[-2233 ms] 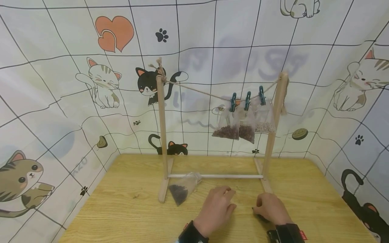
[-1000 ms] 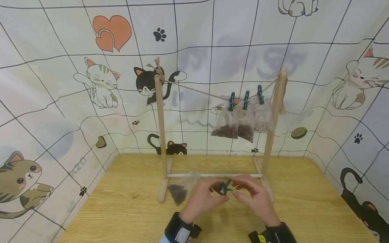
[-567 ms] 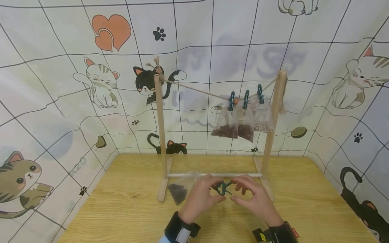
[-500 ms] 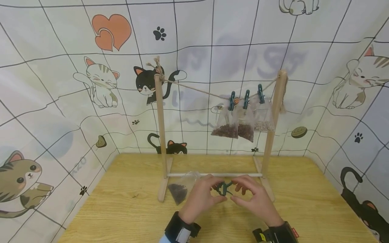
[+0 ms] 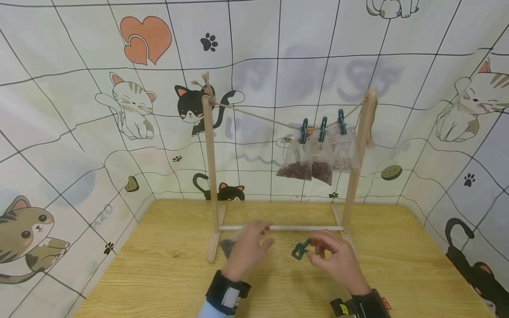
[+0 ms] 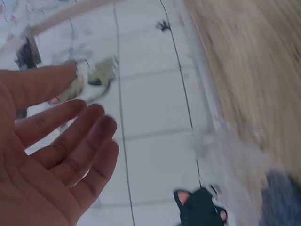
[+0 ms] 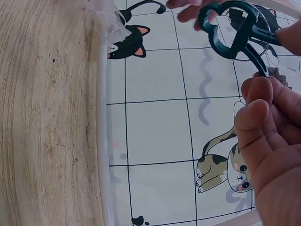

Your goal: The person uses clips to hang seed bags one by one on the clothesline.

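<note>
My right hand (image 5: 336, 260) pinches a dark green clothespin (image 5: 301, 250) by its two handles, thumb on one and fingers on the other. In the right wrist view the clothespin (image 7: 243, 35) points away from the fingertips. My left hand (image 5: 245, 249) is held above the table with nothing in it, its fingers loosely bent in the left wrist view. Beside and partly behind it lies a clear plastic bag with dark grains (image 5: 226, 246), mostly covered by the hand in the head view. The bag (image 6: 280, 202) shows at the lower right of the left wrist view.
A wooden rack with a left post (image 5: 210, 163) and right post (image 5: 361, 150) stands on the table (image 5: 159, 274). From its sagging twine (image 5: 258, 115), three green clothespins (image 5: 323, 129) hold bags of grains (image 5: 296, 170) near the right post. A white bar (image 5: 302, 228) joins the feet.
My right hand has picked up the clothespin from the table, and both hands have handled it. The left hand has since let go and moved left toward the bag.
</note>
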Action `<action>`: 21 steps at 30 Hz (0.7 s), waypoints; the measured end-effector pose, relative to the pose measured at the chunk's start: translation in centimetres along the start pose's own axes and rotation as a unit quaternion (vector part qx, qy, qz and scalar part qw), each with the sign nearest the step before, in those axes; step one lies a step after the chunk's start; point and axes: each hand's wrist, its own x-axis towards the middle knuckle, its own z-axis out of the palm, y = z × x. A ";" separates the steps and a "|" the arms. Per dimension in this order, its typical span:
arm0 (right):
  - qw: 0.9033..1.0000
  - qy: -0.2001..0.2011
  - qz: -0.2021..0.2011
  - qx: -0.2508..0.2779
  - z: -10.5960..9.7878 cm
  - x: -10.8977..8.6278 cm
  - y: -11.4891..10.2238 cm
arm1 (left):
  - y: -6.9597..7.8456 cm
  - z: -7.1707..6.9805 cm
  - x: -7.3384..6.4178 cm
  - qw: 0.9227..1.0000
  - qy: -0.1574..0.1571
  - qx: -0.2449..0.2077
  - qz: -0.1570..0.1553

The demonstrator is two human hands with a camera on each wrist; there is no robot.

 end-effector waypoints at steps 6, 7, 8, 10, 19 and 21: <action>1.000 0.001 -0.006 -0.025 -0.1 0.1 -0.4 | -3.6 -0.4 0.3 0.993 0.080 0.087 -0.014; 0.999 0.002 -0.007 -0.031 0.0 0.1 -0.2 | -4.1 -0.3 0.3 0.991 0.088 0.097 -0.011; 0.999 0.005 -0.004 -0.035 0.1 0.0 0.1 | -4.5 -0.2 0.3 0.990 0.093 0.105 -0.008; 0.999 0.007 -0.001 -0.042 0.3 -0.3 1.0 | -5.3 0.0 0.3 0.988 0.099 0.118 -0.002; 0.999 -0.002 0.023 -0.035 0.4 -1.0 3.5 | -7.5 1.3 0.2 0.991 0.038 0.122 -0.035; 0.999 -0.003 0.028 -0.032 0.4 -1.0 3.6 | -7.6 1.5 0.2 0.991 0.022 0.126 -0.041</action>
